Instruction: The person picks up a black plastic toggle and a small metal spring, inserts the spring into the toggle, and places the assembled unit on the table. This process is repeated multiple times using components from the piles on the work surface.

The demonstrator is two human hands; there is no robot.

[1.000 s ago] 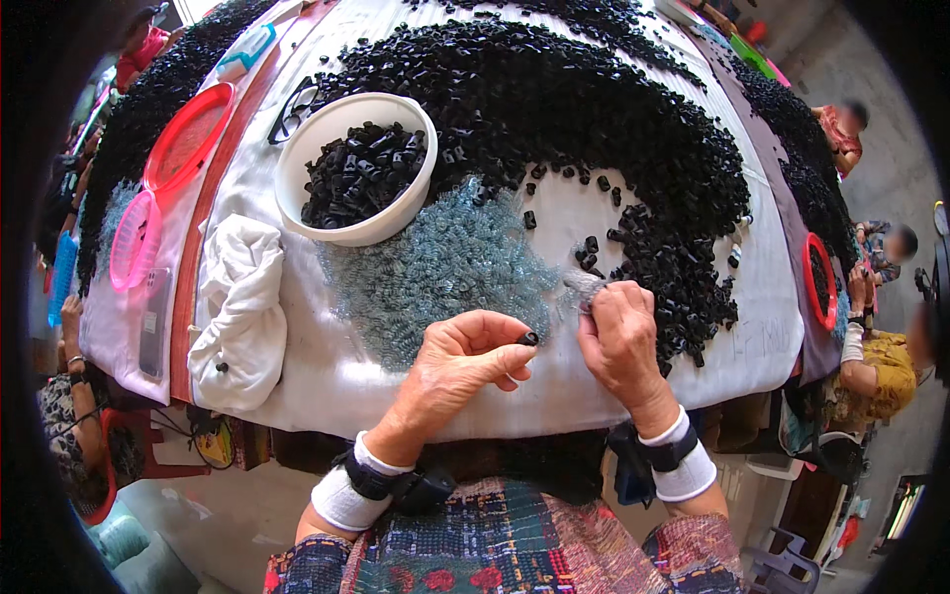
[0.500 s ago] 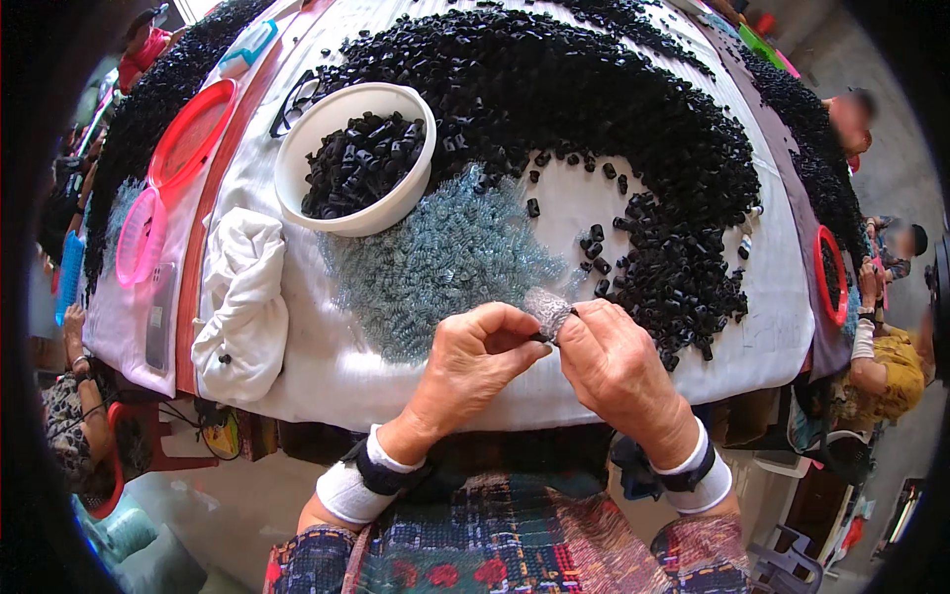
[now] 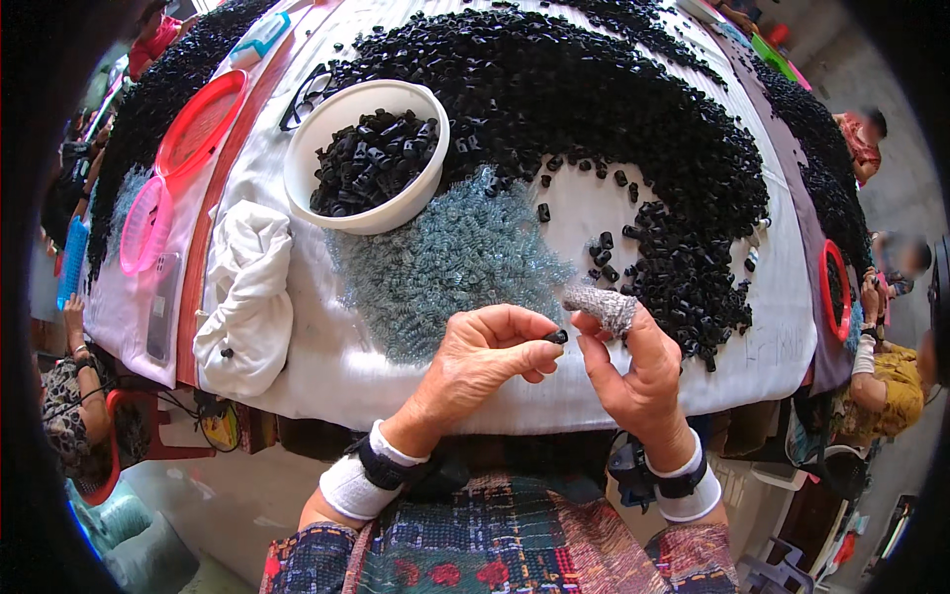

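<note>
Between thumb and forefinger, my left hand (image 3: 473, 361) pinches a small black plastic piece (image 3: 559, 337). My right hand (image 3: 636, 381) is just to the right of it, thumb and forefinger apart, with nothing visible between them. A grey knitted cover (image 3: 604, 308) wraps the right forefinger. Beyond both hands lies a heap of small pale-blue coil springs (image 3: 450, 272). Loose black plastic pieces (image 3: 683, 267) lie to the right, joining a large dark pile (image 3: 594, 99) at the back. A white bowl (image 3: 396, 220) full of black pieces stands behind the springs.
A crumpled white cloth (image 3: 247, 297) lies at the left, with black-framed glasses (image 3: 307, 97) near the bowl. Red (image 3: 240, 104) and pink (image 3: 129, 247) baskets sit on the left-hand table. Other people work at both sides; the table's near edge runs close to my wrists.
My right hand has moved away from the left, and its fingers have opened. The left hand still pinches the black piece, which now shows more clearly. The view has shifted slightly.
</note>
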